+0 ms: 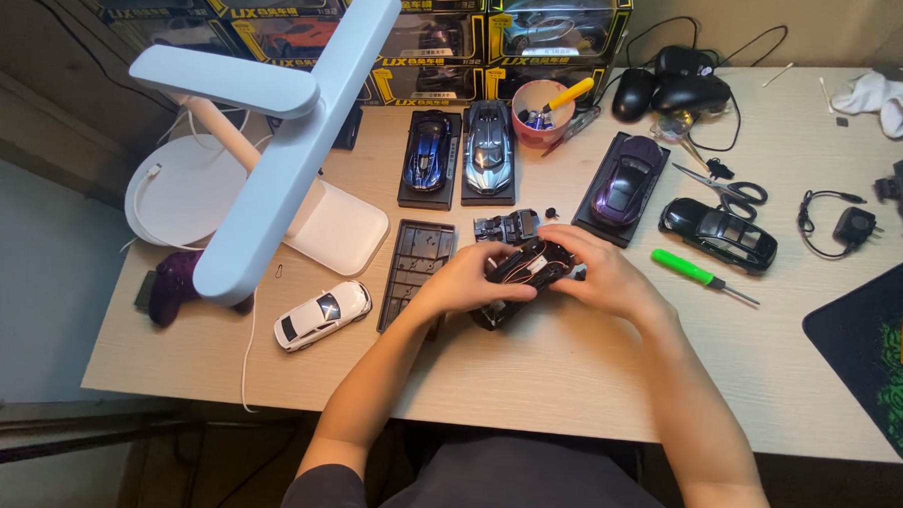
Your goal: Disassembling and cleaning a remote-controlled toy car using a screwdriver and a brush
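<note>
The grip is closed on both sides: a dark model car body with thin orange lines (527,264), turned underside up, is clasped between the left hand (466,282) and the right hand (603,276), just above the pale wooden table (587,374) near its middle. The left fingers are curled round the near end of the body, the right fingers are wrapped over the far end. Directly behind it a small dark chassis part (504,226) is seen lying on the table. Left of the hands, an empty black plastic display base (417,260) is laid flat, and a white model car (321,315) is parked beside it. Further back, a blue model car (427,153) and a silver-blue model car (488,150) are mounted on black bases, side by side. To the right, a purple model car (626,178) is set on its own base, and a black model car (718,233) is placed bare on the table. A green-handled screwdriver (703,276) is found just right of the right hand. A pale blue desk lamp (275,143) is spread over the left part of the table.
</note>
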